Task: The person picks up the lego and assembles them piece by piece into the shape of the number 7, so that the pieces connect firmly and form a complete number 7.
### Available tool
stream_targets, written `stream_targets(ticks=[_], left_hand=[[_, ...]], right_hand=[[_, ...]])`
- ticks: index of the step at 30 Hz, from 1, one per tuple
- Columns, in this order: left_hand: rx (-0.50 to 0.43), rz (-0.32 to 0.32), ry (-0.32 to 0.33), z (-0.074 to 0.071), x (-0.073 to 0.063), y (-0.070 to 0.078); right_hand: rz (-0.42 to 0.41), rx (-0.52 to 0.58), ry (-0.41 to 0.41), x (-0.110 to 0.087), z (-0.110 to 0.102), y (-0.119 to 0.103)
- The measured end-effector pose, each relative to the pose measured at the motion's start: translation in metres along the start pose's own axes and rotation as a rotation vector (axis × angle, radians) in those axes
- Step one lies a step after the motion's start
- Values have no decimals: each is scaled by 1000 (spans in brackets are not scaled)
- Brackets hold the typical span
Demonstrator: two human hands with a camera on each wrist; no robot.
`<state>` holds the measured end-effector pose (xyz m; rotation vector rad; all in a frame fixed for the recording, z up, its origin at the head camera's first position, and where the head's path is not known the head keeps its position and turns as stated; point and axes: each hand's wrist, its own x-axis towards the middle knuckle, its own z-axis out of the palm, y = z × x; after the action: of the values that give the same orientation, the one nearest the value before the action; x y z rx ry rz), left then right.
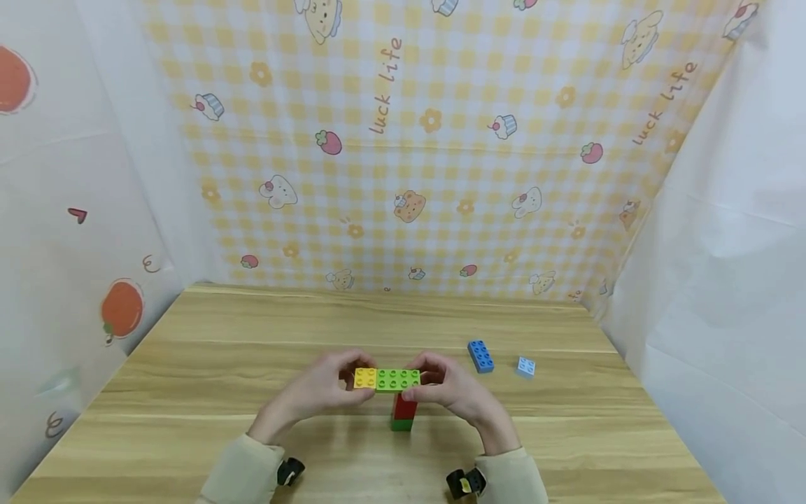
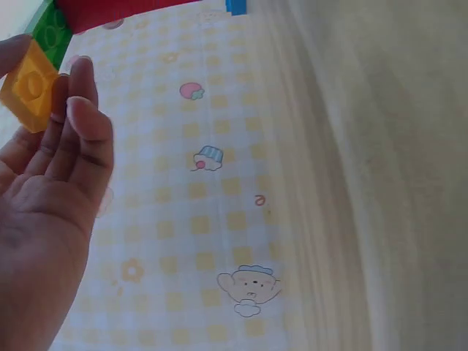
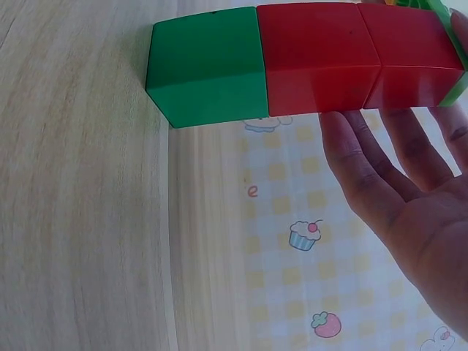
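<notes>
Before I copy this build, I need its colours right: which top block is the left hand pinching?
The left hand pinches the yellow block, which is square with four studs; the light green block beside it is longer.

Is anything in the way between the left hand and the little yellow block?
No, nothing visible is in the way: the left hand pinches the yellow block directly. The dark blue block and light blue block lie off to the right, beyond the right hand.

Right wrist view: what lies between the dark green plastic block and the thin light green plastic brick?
Two red plastic blocks, stacked together, fill the whole stretch; the right wrist view shows this.
</notes>
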<state>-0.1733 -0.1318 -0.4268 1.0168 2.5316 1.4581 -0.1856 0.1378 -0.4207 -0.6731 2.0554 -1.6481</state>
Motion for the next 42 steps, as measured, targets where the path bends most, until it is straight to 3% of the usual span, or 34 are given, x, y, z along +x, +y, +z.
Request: stream_targets(ticks=[6,18,22,33,42], left_hand=[[-114,-65,20,4,-3,-2],[-145,-47,107,12,-5,-6],[-154,-62,115,13,-5,-5],[-132,-16,142,20,-2,-5],[-129,-33,144,20,-1,-1]], right_hand=[[2,-5,4,0,-1,0],[-8,-3,0,1,2,-3],[-9,-5,-1,1,1,-3],[-12,2,-9,1,1,-1],[-7,4,-9,1,0,-1]])
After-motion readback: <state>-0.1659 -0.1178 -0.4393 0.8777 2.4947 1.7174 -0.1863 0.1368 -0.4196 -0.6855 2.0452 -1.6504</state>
